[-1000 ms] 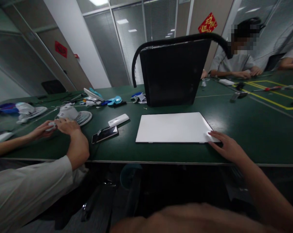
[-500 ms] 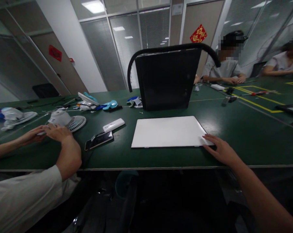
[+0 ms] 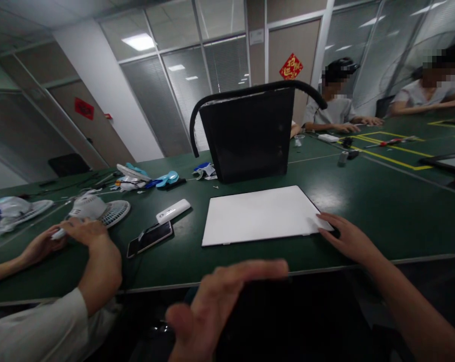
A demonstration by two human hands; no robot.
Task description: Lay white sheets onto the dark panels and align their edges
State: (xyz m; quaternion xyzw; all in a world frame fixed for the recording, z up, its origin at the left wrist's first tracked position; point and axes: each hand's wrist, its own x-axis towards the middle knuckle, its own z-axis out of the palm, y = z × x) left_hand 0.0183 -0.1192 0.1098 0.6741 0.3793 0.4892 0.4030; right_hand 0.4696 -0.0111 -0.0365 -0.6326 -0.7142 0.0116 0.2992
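A flat white board [image 3: 259,215] lies on the green table [image 3: 382,201] in front of me. My right hand [image 3: 346,237] rests open on the table with its fingertips on the board's near right corner. My left hand [image 3: 216,301] is raised in front of the table's near edge, blurred, with fingers stretched out and nothing in it. Behind the board stands a black box-like case [image 3: 250,133] with a curved black handle.
A co-worker on my left, in a white sleeve [image 3: 34,332], handles a white fan part [image 3: 95,208]. A phone [image 3: 150,237] and a white remote-like device [image 3: 173,210] lie left of the board. Two more people sit at the far right.
My left hand has come up into view below the table edge. The camera has tilted up and turned slightly; my right hand stays on the board's corner.
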